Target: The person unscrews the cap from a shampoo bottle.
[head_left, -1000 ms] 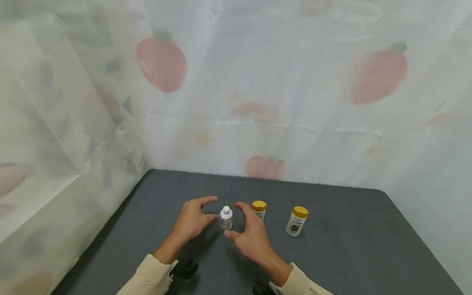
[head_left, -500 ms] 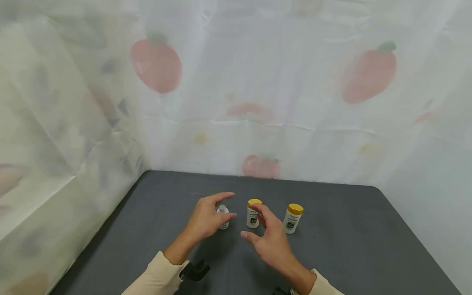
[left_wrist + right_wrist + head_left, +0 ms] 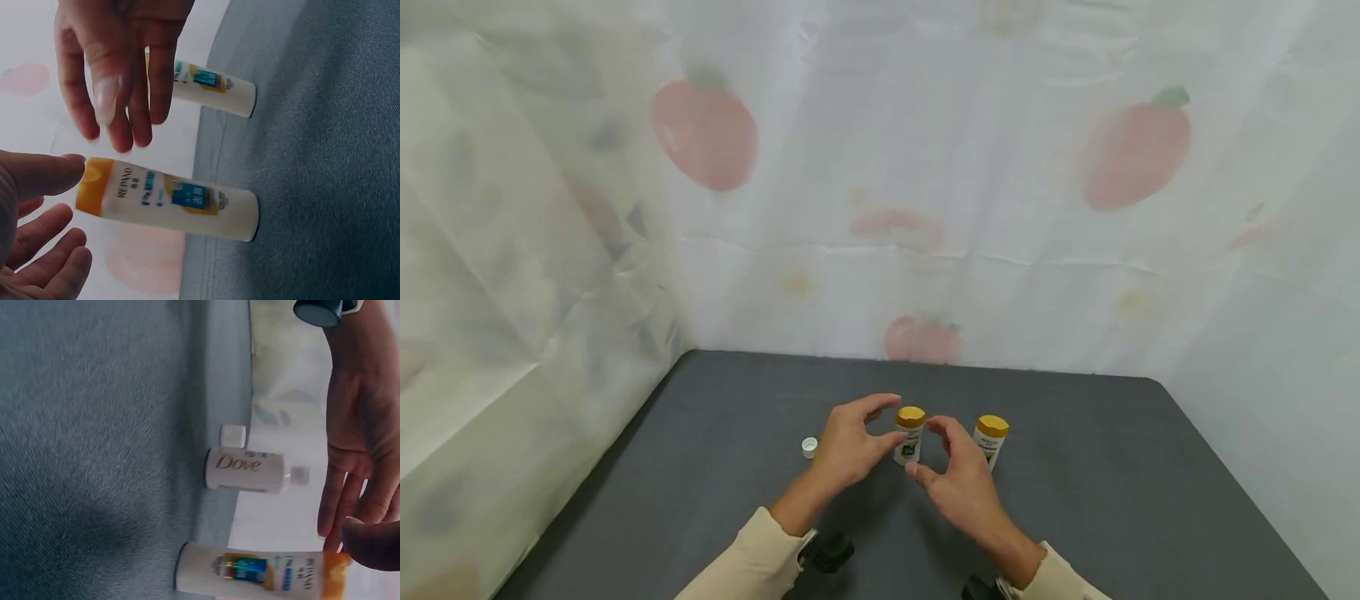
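A white bottle with a yellow cap [image 3: 908, 452] stands upright on the dark table, between both hands. My left hand [image 3: 853, 442] is on its left side, thumb and fingers spread apart near the cap. On the other side is my right hand [image 3: 962, 475], its thumb and fingers also parted. Neither hand grips the bottle; whether a fingertip touches it, I cannot tell. A matching yellow-capped bottle [image 3: 991, 431] is partly covered by the right hand. In the right wrist view a small white Dove bottle [image 3: 247, 470] stands uncapped-looking; the left hand hides it in the head view.
A small white cap [image 3: 808, 447] lies on the table [image 3: 737, 417] left of the left hand. Behind the table hangs a pale curtain [image 3: 1015, 167] with fruit prints, which also runs along the left side.
Both hands have moved right, from around the small white bottle to around the nearer yellow-capped one. The white cap has come into view left of the left hand. The bottles stay standing.
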Available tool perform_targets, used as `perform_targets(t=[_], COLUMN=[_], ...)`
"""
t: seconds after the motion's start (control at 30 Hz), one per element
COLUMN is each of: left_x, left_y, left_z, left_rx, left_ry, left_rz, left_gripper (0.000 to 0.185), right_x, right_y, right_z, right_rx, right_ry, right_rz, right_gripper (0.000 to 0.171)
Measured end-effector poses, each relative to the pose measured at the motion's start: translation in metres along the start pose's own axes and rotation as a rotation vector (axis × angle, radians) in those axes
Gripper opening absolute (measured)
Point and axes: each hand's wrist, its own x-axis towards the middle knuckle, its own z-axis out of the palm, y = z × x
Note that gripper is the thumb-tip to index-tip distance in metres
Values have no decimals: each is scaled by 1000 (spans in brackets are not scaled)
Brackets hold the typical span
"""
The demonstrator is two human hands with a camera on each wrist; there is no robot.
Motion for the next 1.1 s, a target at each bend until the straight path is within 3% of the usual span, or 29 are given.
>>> perform_targets(t=[0.13, 0.4, 0.53, 0.83, 1.1], left_x=[4, 10, 14, 17, 10], left_y=[-4, -7, -6, 2, 6], left_z=[10, 25, 29, 26, 16], left_rx=[-13, -102, -94, -132, -264], left_ry=[5, 7, 23, 48, 57], left_rz=[6, -49, -57, -150, -157], left_gripper=[42, 34, 29, 20, 21], right_x=[9, 24, 33, 41, 33], right_y=[9, 27, 33, 38, 34], right_z=[6, 19, 23, 23, 24], right_rx=[-6, -11, -15, 69, 102], right_ry=[0, 1, -2, -37, 47], right_rz=[9, 40, 28, -11, -84], right_gripper=[57, 49, 42, 29, 28])
